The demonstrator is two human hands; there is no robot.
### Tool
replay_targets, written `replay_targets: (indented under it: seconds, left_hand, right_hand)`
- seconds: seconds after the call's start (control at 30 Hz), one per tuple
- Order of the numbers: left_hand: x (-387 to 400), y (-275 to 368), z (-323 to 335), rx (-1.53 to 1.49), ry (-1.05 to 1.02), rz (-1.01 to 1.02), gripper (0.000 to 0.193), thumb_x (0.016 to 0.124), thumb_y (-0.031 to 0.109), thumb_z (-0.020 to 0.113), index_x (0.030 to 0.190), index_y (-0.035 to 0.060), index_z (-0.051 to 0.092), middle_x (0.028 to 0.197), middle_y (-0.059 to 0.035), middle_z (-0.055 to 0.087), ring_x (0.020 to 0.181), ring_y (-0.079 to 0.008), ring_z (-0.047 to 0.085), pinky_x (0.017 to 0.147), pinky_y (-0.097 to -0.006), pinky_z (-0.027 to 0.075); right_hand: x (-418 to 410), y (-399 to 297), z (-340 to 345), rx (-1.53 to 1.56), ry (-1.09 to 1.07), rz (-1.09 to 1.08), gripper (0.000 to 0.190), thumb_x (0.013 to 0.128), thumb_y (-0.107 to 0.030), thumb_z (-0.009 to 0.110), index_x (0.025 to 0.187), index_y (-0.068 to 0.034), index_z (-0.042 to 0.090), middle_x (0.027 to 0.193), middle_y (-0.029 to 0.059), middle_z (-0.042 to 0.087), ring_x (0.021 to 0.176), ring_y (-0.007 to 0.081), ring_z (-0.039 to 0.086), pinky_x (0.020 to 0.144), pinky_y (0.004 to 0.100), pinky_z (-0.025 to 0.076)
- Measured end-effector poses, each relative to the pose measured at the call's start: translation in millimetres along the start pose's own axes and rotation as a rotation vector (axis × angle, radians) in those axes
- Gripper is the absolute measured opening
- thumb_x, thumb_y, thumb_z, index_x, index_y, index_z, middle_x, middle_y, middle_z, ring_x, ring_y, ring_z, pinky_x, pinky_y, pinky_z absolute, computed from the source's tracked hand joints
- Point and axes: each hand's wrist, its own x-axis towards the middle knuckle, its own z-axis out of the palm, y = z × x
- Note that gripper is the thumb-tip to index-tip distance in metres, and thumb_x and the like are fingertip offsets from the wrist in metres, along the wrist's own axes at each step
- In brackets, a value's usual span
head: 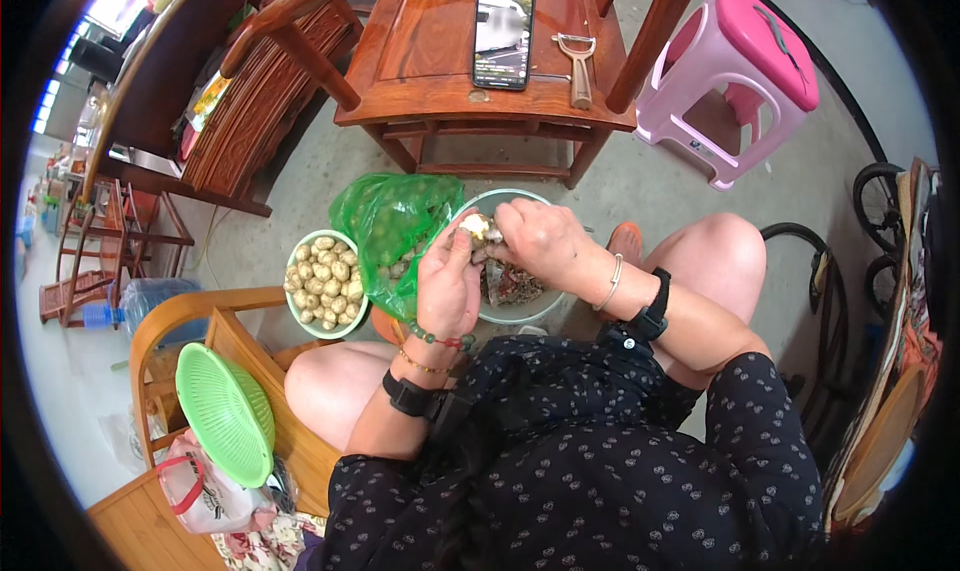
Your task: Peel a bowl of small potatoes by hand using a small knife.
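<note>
My left hand [448,271] holds a small, partly peeled tuber [475,226] with pale flesh showing. My right hand [541,237] is closed against the tuber's right side; whether a small tool sits in its fingers cannot be seen. Both hands are above a pale basin [553,305] with dark peelings [511,284] in it. Left of the hands, a green plastic bag [390,233] holds more tubers and partly overlaps the basin. A light green bowl [313,334] beside the bag is filled with several pale, brown-flecked tubers [324,278].
A wooden chair [420,53] ahead carries a smartphone [504,38] and a peeler [578,68]. A pink plastic stool [765,53] stands at right. On the wooden bench [296,428] at left rests a green colander [225,413] beside a white bag [195,488]. Black hoses [825,331] lie right.
</note>
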Motion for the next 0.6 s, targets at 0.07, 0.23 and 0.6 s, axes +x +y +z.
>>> replay_targets:
  seconds: [0.07,0.23,0.6]
  left_hand:
    - [-0.3,-1.2,3.2,0.05,0.002,0.03,0.036,0.101,0.02,0.045,0.129,-0.0027,0.05,0.121,-0.0108,0.058,0.109,-0.0197,0.055,0.097,-0.036,0.043]
    - [-1.1,-4.5,1.1,0.04,0.043,0.022,0.035,0.101,0.019,0.045,0.127,-0.0026,0.051,0.12,-0.0107,0.058,0.108,-0.0195,0.055,0.096,-0.036,0.043]
    - [-0.5,-3.7,-4.8,0.046,0.041,0.018,0.033,0.101,0.019,0.046,0.126,-0.0016,0.053,0.119,-0.0096,0.059,0.106,-0.0181,0.056,0.092,-0.0358,0.045]
  right_hand:
    - [1.3,2.9,1.1,0.005,-0.005,-0.016,0.015,0.078,-0.015,0.061,0.084,-0.005,0.051,0.072,0.0096,0.056,0.062,0.0262,0.062,0.053,0.0357,0.051]
    - [-6.0,0.7,14.0,-0.046,-0.108,0.012,0.012,0.078,-0.013,0.06,0.083,-0.005,0.052,0.071,0.0094,0.056,0.061,0.0263,0.062,0.053,0.0364,0.052]
    - [4.1,-1.1,3.4,0.024,0.028,-0.005,0.012,0.077,-0.013,0.059,0.08,-0.005,0.052,0.068,0.0088,0.057,0.062,0.0262,0.063,0.054,0.0368,0.052]
